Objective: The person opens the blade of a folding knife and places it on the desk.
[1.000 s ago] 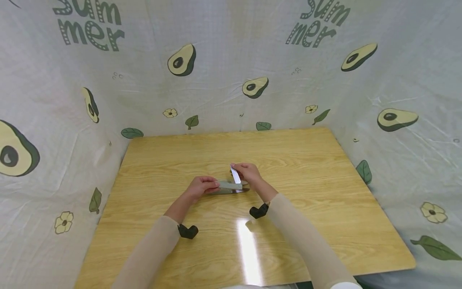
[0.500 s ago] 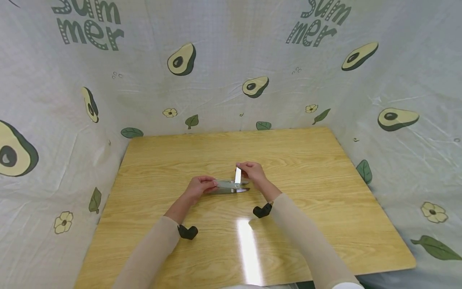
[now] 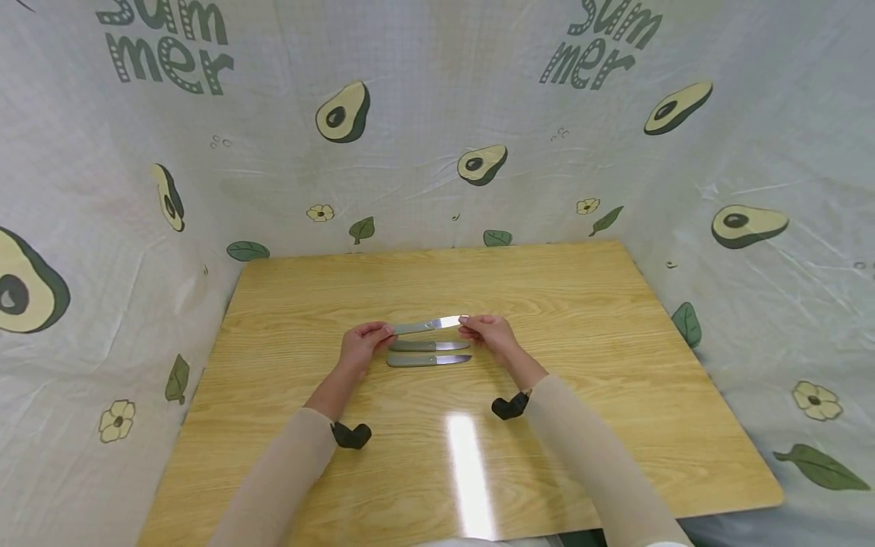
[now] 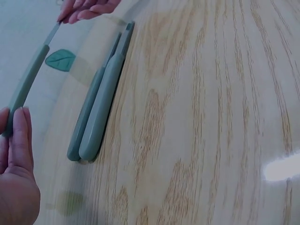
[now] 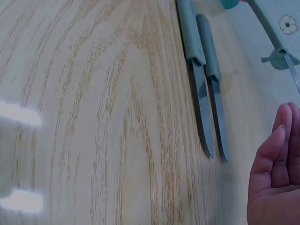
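Between the hands, in the head view, a folding knife (image 3: 413,327) with a grey-green handle and shiny blade is held lifted, its blade in line with the handle. My left hand (image 3: 358,349) pinches the handle's end between thumb and fingers. At the blade's tip, my right hand (image 3: 494,334) pinches with thumb and fingers. Two similar knives lie side by side on the table just nearer to me, blades out and pointing right: a farther knife (image 3: 412,346) and a nearer knife (image 3: 412,361). Their blades show clearly in the right wrist view.
The knives lie on a light wooden table (image 3: 581,425) with a bright reflection near its front edge. A pale curtain (image 3: 410,197) printed with avocados and leaves encloses the back and both sides. A black wrist mount (image 3: 509,406) hangs from each sleeve.
The held knife's blade has swung out from an angle to the handle until straight with it. Both hands have moved it back, away from the two lying knives, and spread slightly apart.
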